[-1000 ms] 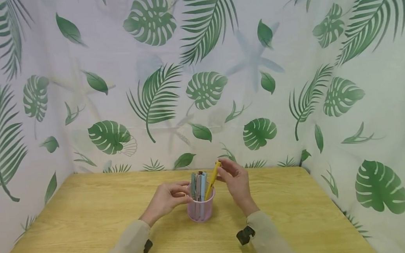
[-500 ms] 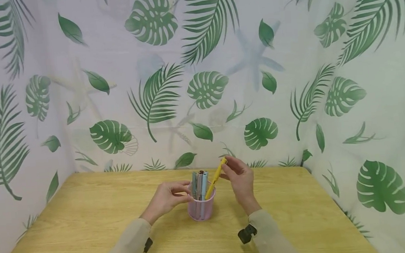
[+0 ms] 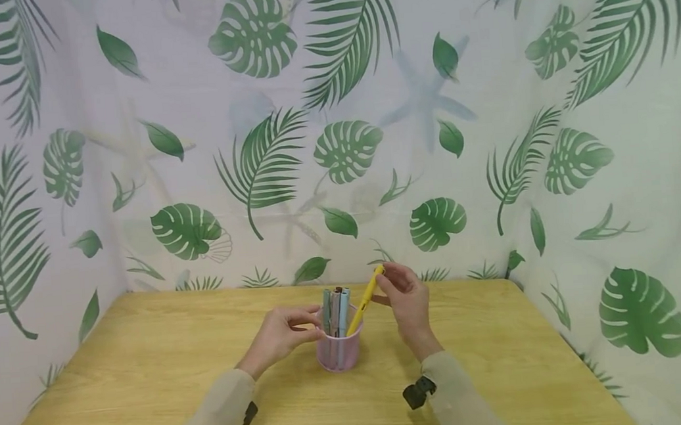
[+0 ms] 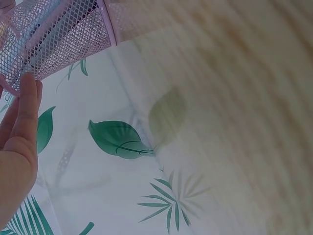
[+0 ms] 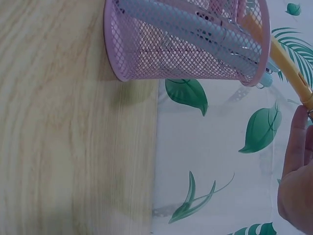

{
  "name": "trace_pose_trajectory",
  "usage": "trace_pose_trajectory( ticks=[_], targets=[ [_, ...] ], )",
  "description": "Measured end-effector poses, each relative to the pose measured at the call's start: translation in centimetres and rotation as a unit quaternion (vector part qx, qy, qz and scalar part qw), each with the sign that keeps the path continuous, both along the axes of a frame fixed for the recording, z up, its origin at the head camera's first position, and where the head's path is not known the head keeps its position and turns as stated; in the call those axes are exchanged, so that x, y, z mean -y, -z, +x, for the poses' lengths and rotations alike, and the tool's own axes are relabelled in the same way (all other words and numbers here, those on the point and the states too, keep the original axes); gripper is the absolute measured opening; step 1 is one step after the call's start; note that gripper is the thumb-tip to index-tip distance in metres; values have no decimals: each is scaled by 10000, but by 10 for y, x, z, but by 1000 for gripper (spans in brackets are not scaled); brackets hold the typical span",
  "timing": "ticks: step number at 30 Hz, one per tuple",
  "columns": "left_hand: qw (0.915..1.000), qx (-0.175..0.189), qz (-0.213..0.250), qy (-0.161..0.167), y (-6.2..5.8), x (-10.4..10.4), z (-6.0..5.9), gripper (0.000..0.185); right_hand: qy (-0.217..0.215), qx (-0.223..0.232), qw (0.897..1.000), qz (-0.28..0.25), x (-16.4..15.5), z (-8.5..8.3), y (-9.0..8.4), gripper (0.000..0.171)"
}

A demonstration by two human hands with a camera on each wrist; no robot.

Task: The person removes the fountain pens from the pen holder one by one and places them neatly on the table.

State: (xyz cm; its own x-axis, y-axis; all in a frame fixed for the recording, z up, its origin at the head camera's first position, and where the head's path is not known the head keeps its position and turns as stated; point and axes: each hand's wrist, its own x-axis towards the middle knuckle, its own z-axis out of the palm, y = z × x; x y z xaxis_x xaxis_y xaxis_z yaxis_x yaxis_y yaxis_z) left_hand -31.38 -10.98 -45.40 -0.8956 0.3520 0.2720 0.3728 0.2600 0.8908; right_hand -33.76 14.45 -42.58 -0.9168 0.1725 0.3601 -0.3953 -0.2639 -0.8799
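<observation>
A pink mesh pen holder (image 3: 339,357) stands upright on the table, with several pens (image 3: 337,313) in grey-green, brownish and light blue inside. My left hand (image 3: 279,336) holds it at the rim from the left; in the left wrist view, fingers (image 4: 27,105) touch the mesh near the rim. On the other side, my right hand (image 3: 409,303) pinches a yellow pen (image 3: 367,299) by its upper end. This pen leans to the right, its lower end still within the holder's mouth. The right wrist view shows the yellow pen (image 5: 289,68) slanting out past the rim.
The wooden table (image 3: 121,386) extends around the holder on every side. Behind it and at both sides hang pale leaf-printed sheets (image 3: 339,193). Dark straps (image 3: 418,391) with small devices sit at both wrists.
My right hand has shifted a little to the right with the yellow pen's upper end, so the pen tilts further over the rim. My left hand and the pen holder stay nearly still.
</observation>
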Motion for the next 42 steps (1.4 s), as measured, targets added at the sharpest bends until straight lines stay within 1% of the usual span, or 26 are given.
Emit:
trace_pose_trajectory(
  ticks=[6,10,15,18,25,36,38,42],
  targets=[
    [9999,-70,-98,-46,-1,-1,2,20,27,-184,9998,-63,-7,-4,-1,29],
    [9997,-154,-163,-38,-3,-1,3,21,61,-234,9996,-108,-11,-4,-5,29],
    [9995,-259,-158,13,-2,0,3,19,112,-137,9998,-92,-15,-1,-11,32],
    [9996,-258,-147,40,-1,0,2,17,76,-75,9999,-133,-17,0,-12,34],
    [9995,-273,-148,21,-2,0,2,15,-10,-73,9998,-185,-16,0,-11,35],
    [9992,-318,-216,95,-2,0,0,16,90,192,9997,-136,-22,0,-7,38],
    [9993,-292,-230,89,-2,0,0,16,35,240,9997,-43,-24,0,-6,41],
    [9994,-281,-180,97,-2,0,0,15,-74,446,9986,260,-27,2,-5,41]
  ],
)
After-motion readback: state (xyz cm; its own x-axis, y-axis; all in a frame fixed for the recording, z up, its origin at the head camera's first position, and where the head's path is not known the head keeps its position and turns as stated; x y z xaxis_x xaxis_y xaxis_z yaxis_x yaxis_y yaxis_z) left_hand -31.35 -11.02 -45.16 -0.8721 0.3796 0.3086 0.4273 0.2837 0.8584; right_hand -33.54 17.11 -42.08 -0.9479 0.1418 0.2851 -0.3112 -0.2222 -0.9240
